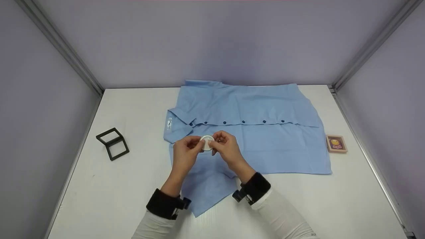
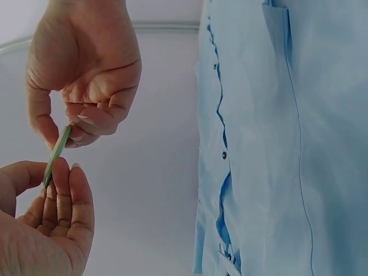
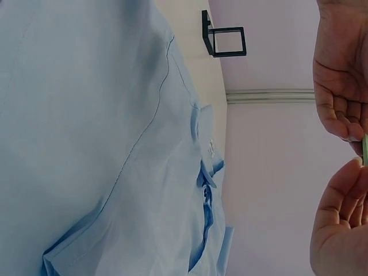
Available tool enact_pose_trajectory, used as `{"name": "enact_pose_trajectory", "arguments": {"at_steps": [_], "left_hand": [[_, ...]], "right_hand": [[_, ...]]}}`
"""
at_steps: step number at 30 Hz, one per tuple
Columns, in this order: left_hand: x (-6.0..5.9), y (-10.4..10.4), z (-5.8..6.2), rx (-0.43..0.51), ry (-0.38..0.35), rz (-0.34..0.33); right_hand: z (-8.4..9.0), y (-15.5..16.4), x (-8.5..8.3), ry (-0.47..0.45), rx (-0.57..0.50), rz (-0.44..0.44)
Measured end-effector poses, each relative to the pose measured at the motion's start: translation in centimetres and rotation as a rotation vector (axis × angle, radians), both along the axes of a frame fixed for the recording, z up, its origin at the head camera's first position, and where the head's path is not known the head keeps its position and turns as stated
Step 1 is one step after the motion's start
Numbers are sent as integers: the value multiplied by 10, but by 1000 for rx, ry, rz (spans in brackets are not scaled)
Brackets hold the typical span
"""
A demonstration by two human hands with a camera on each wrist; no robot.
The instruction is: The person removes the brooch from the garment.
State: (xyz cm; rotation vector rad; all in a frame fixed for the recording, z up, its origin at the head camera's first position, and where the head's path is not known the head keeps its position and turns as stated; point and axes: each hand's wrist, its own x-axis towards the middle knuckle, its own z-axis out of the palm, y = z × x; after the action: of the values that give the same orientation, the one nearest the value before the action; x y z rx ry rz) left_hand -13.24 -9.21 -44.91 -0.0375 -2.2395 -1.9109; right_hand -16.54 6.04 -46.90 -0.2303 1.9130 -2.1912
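A small, round, pale disc with a white rim (image 1: 207, 139) is held above a light blue button shirt (image 1: 279, 149). My left hand (image 1: 184, 153) pinches its left edge between thumb and fingers, and my right hand (image 1: 229, 148) pinches the opposite edge. Seen edge-on in the left wrist view, the disc (image 2: 57, 154) is thin and greenish. The shirt lies spread on the table, collar (image 1: 179, 124) to the left, with dark buttons along its front. Both hands are over its lower left part, near the collar. Thumbs and fingertips cover parts of the disc.
A black hinged double frame (image 1: 114, 143) stands unfolded on the white table (image 1: 83, 189) at the left. By the shirt's hem on the right lies a small square pinkish box (image 1: 336, 144) with a yellow figure. Grey panels (image 1: 215, 43) enclose the table's back and sides.
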Motion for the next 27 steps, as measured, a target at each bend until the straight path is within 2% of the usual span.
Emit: {"name": "enact_pose_trajectory", "arguments": {"at_steps": [3, 10, 18, 22, 27], "left_hand": [[-2, 0, -4, 3, -20, 4], [-15, -6, -33, 40, -42, -15], [-16, -10, -35, 135, -83, -63], [-17, -11, -32, 180, -106, -66], [-17, -14, -29, 212, -152, -100]], "right_hand": [[0, 0, 0, 7, -1, 1], [1, 2, 1, 55, 26, 14], [7, 5, 5, 145, 42, 1], [10, 5, 8, 246, 46, -4], [11, 6, 9, 478, 100, -23]]}}
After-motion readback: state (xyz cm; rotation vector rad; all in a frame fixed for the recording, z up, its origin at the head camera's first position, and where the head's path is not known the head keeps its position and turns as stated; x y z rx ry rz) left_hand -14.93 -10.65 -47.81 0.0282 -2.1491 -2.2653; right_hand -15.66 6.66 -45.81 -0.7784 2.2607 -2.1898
